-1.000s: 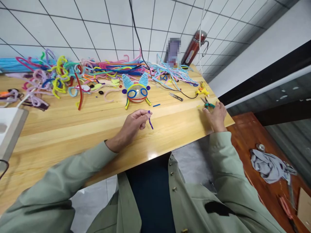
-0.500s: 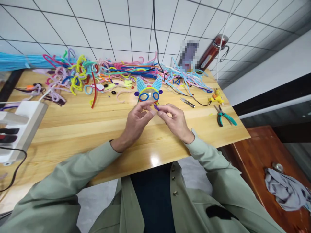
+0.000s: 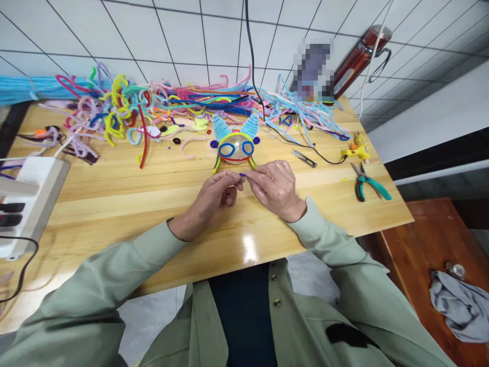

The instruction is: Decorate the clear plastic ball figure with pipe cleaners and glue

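Observation:
My left hand (image 3: 214, 196) and my right hand (image 3: 275, 188) meet over the wooden table (image 3: 114, 199), both pinching a short purple pipe cleaner (image 3: 242, 175) between their fingertips. Just beyond them stands a pipe-cleaner figure (image 3: 235, 145): a clear dome with blue ring eyes, light blue coiled ears and yellow legs. My hands are close to the figure without touching it.
A tangle of coloured pipe cleaners (image 3: 153, 104) runs along the table's back. Small scissors (image 3: 304, 158), green-handled pliers (image 3: 369, 182) and a yellow glue gun (image 3: 356, 150) lie to the right. A white power strip (image 3: 26, 204) sits at left. A wooden bench with a grey cloth (image 3: 458, 300) is at right.
My right hand left the pliers at the table's right edge and came to the middle, joining my left hand on the purple piece. The view shifted left.

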`<state>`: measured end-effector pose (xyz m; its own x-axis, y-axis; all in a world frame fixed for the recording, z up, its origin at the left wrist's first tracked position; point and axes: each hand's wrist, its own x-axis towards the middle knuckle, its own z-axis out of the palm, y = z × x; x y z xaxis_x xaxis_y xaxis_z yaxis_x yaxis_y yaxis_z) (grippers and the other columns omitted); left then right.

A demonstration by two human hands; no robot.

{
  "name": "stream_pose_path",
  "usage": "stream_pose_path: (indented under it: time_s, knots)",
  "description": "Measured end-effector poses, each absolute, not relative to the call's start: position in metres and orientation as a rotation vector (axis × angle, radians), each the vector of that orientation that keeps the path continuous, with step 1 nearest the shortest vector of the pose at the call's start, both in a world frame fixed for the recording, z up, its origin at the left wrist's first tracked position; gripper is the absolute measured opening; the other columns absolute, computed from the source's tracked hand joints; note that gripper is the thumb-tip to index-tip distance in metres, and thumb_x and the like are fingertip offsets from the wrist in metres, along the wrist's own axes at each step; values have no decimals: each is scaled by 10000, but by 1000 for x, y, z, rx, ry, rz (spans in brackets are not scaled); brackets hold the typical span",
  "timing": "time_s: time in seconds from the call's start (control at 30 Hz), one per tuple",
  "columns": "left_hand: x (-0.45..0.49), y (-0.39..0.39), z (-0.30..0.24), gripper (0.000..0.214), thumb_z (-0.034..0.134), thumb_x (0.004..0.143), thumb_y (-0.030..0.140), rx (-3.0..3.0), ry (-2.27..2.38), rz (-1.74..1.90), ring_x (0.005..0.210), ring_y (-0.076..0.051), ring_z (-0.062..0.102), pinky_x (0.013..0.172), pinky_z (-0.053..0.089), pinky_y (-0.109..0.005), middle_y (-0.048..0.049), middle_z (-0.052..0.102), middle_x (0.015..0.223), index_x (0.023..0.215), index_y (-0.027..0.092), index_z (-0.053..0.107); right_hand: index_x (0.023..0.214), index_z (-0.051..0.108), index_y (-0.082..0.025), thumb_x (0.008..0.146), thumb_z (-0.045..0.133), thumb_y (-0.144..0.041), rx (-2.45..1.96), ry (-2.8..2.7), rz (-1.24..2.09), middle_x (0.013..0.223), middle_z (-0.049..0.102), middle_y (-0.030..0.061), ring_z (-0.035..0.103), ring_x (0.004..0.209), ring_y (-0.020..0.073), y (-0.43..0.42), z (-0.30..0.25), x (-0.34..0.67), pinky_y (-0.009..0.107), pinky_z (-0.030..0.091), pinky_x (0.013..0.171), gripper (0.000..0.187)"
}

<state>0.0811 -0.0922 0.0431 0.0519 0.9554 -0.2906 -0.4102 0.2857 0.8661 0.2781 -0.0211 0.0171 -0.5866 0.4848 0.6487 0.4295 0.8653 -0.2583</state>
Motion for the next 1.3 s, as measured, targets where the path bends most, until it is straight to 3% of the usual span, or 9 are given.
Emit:
stream_pose_path:
  time_s: [0.2,0.37,0.67,0.87,1.07,1.17,1.3]
  knots:
    - [84,-93,37,271,840,803,401,613,993,1160,480,-63,390,448,263,-257,-3,640,768,745,192,677,1137,783,-323,1100,578,-245,-623,-2295,134,947,748,49,651,898,251,-24,16,277,470,472,855,222]
    - [85,-92,39,303,895,767,389,612,971,1136,465,-57,361,452,246,-245,23,562,656,720,186,675,1151,778,-320,1083,596,-209,-575,-2263,111,939,761,37,657,879,243,-24,17,277,457,458,839,223]
    - [82,-92,29,324,847,878,477,877,1134,1132,483,-91,400,476,273,-254,48,514,574,825,196,694,985,747,-255,1054,620,-206,-627,-2188,200,844,764,26,672,817,218,-26,20,274,411,458,804,153]
    - [71,-88,14,190,667,1037,349,1721,1366,1154,674,-139,590,614,436,-269,-19,712,800,942,190,708,862,719,-226,971,640,-227,-826,-2175,695,818,765,15,670,778,184,-25,27,277,354,493,802,134]
    - [56,-85,2,230,500,1125,165,2701,1419,985,735,-169,669,596,375,-303,-41,757,880,1009,200,696,824,731,-205,879,648,-218,-986,-2065,1206,826,765,13,662,780,164,-22,30,278,295,490,740,101]
    - [55,-84,1,225,497,1119,178,2759,1420,909,715,-171,670,587,375,-308,-34,749,862,986,206,676,810,729,-196,862,645,-231,-1009,-2031,1317,794,740,1,626,748,149,-20,28,278,285,466,715,105]
    - [58,-85,0,98,613,1086,277,2493,1450,1032,761,-165,708,596,412,-288,-48,787,976,1067,195,662,816,732,-190,887,663,-306,-1034,-2005,1317,764,709,-3,583,726,141,-19,27,277,286,433,689,152]
